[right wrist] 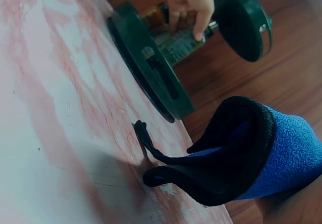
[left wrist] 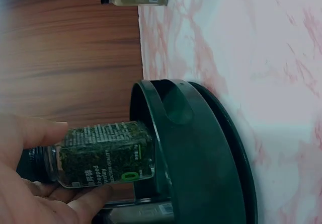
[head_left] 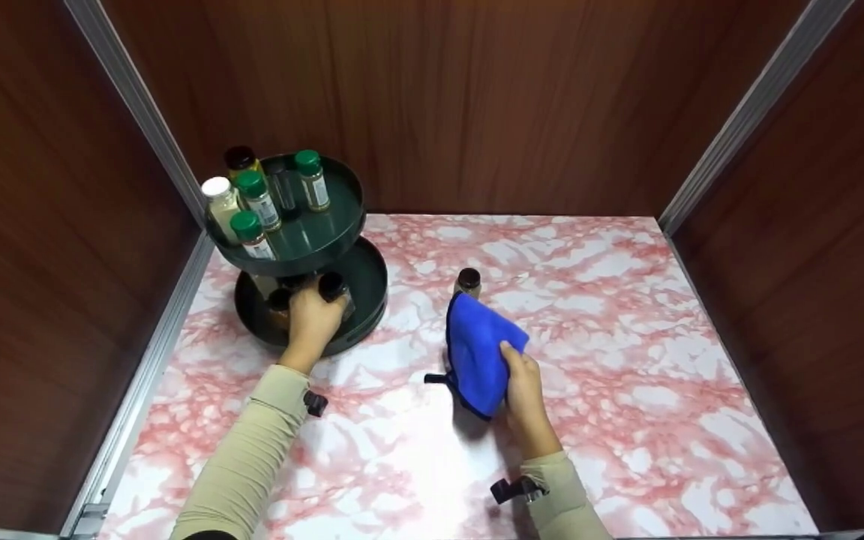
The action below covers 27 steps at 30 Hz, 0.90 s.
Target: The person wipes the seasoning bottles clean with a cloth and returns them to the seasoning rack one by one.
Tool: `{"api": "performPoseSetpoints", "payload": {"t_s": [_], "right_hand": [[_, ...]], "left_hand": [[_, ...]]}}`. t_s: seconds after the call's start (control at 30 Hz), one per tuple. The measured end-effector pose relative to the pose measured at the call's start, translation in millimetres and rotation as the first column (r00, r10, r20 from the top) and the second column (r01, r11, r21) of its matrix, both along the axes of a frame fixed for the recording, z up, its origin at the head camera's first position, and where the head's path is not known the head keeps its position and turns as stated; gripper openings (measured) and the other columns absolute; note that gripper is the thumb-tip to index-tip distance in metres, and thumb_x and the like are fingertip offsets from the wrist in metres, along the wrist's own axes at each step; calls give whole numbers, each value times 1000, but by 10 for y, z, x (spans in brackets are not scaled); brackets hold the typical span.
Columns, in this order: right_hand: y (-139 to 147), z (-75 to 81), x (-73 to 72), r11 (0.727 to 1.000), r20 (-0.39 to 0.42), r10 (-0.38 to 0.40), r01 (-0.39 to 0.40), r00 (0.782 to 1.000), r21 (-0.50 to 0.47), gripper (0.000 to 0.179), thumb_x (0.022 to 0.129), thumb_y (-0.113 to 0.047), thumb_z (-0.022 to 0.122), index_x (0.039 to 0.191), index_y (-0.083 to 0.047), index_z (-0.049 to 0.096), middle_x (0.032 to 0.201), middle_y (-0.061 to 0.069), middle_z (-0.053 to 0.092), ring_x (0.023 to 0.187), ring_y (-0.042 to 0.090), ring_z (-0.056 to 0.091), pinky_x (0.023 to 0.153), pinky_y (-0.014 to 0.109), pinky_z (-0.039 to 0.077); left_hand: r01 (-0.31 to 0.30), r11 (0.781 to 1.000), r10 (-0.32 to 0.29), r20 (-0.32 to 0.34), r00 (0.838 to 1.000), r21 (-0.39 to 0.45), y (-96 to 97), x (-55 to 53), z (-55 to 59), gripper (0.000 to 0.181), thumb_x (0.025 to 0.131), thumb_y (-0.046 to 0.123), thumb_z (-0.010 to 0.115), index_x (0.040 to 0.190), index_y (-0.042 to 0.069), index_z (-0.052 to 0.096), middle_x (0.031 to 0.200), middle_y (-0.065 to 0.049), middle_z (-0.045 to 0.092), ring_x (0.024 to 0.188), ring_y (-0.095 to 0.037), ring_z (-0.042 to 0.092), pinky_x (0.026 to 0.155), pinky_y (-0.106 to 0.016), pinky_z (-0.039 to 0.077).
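My left hand (head_left: 313, 321) reaches into the lower tier (head_left: 373, 281) of a dark green two-tier rack. Thumb and fingers grip a spice jar (left wrist: 103, 156) of chopped parsley, black-lidded and clear. In the left wrist view the jar's base is just inside the tier's wall; whether it touches the floor is hidden. My right hand (head_left: 526, 382) holds a blue cloth (head_left: 483, 352) with black edging and a black loop, raised over the table. Behind the cloth stands a dark-lidded jar (head_left: 468, 281), its lower part hidden in the head view; the left wrist view shows beige powder inside.
The upper tier (head_left: 338, 225) overhangs my left hand and carries several bottles with green, white and dark lids. More dark-lidded jars (head_left: 279, 301) sit in the lower tier. Wood-grain panels (head_left: 432, 105) enclose the back and sides of the marbled table (head_left: 627, 337).
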State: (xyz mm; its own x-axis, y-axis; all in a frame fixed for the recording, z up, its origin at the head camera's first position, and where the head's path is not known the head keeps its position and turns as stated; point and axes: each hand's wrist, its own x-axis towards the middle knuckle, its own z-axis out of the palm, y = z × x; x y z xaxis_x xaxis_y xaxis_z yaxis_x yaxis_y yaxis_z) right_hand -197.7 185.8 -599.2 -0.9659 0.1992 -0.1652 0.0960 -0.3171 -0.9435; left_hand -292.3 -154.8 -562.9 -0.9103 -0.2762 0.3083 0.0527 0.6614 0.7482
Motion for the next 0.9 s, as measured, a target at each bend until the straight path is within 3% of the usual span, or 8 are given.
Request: {"api": "performPoseSetpoints", "payload": {"t_s": [0.37,0.57,0.9], "right_hand": [[80,-36,12,999,-8,6,-6,1000,-47,42,103,-30,58,120,8,63,96,14,76,87,27,74,81,40,61],[102,-34,16,998,-2,17,-17,1000,-65,45,103,-33,59,121,7,63,99,17,76,90,31,75,83,44,61],[135,-22,24,996,-5,7,-7,1000,-94,45,104,-34,57,125,6,62,103,19,75,93,33,75,84,47,61]], "left_hand": [[-12,1000,12,-20,1000,-9,-60,-27,-149,39,80,18,80,109,-5,69,108,-24,71,106,-48,64,94,-56,49],[-22,1000,22,22,1000,2,-77,-14,-216,42,79,19,80,112,-4,69,108,-24,72,107,-47,65,94,-57,49],[-21,1000,20,41,999,14,-91,10,-274,29,79,17,80,100,-1,71,101,-23,73,101,-45,66,92,-54,49]]}}
